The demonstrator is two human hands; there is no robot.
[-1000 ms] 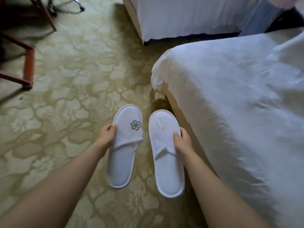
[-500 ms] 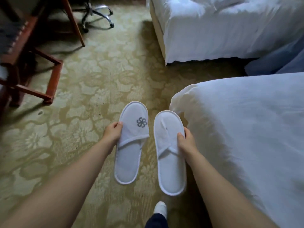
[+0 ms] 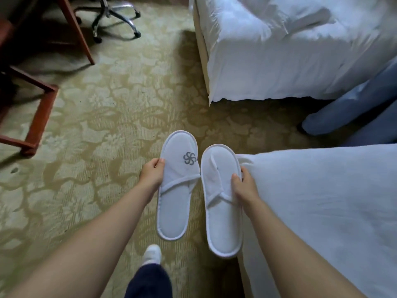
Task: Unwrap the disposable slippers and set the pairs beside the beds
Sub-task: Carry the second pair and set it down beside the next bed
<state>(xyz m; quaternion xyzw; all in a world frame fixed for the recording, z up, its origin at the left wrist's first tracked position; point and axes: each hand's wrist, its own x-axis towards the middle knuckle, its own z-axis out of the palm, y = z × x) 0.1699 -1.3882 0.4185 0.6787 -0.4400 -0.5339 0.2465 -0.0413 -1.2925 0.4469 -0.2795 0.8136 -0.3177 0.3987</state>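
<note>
I hold a pair of white disposable slippers, unwrapped, above the carpet. My left hand [image 3: 153, 174] grips the outer edge of the left slipper [image 3: 176, 203], which has a grey swirl logo on its toe. My right hand [image 3: 243, 186] grips the right edge of the right slipper [image 3: 221, 214], whose upper is flattened and twisted. Both slippers point toes away from me, side by side, close to the corner of the near bed [image 3: 322, 211] at the right. A second bed [image 3: 268, 50] stands farther back on the right.
Patterned green carpet [image 3: 96, 147] covers the floor. A wooden frame [image 3: 38, 121] and a table leg stand at the left, with an office chair base [image 3: 116, 16] behind. Blue fabric [image 3: 348, 108] lies between the beds. My foot in a white shoe [image 3: 152, 253] is below the slippers.
My view has lifted and moved forward, bringing the far bed and chair base into sight. The slippers stay held in both hands; my foot has stepped into view.
</note>
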